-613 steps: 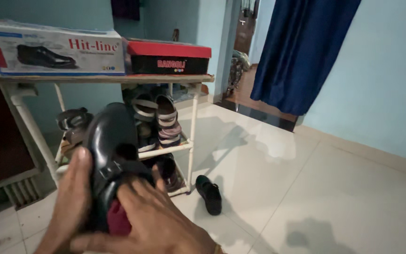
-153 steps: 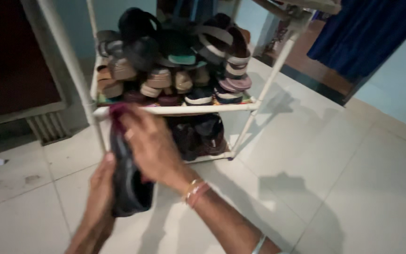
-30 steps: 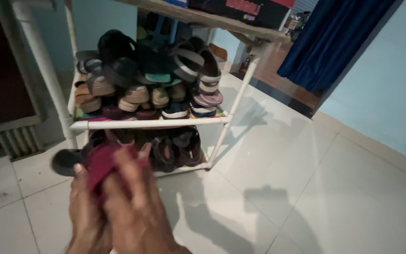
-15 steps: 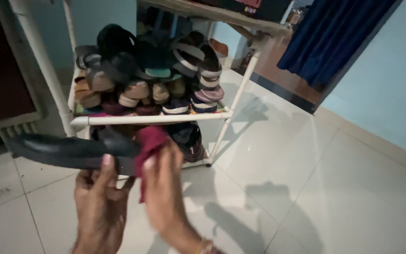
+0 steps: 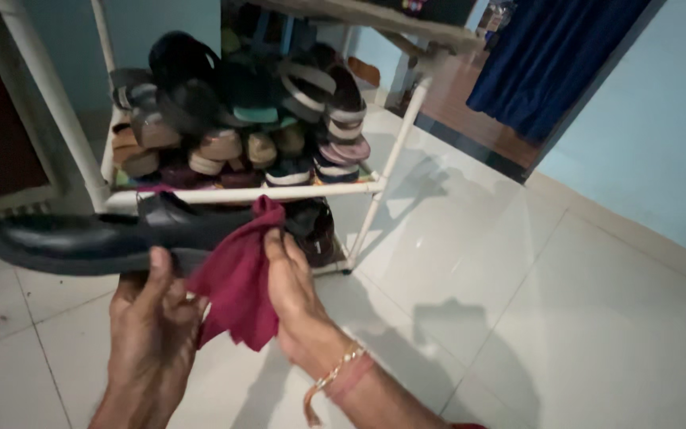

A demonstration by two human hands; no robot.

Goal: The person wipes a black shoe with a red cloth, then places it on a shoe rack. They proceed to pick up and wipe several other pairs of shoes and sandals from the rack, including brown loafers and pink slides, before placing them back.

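The left hand (image 5: 148, 318) holds a black shoe (image 5: 113, 237) from below, its grip closed around the sole near the heel end with the thumb up against the side. The shoe lies level, toe pointing left, in front of the lower shelf of the white shoe rack (image 5: 240, 193). The right hand (image 5: 289, 290) has its grip closed on a maroon cloth (image 5: 238, 278), pressing the cloth's upper corner against the shoe's heel end while the rest hangs down between the two hands.

Half a second ago the cloth was bunched small at the shoe's back edge; now it hangs open and loose, and the shoe sits a little higher and further left (the view has tipped down slightly too). A second ago the shoe was mostly hidden behind both hands, so the wiping seems to have moved from the body of the shoe to its heel. Sandals (image 5: 279, 119) crowd the rack's middle shelf, above the pale tiled floor (image 5: 518, 318).
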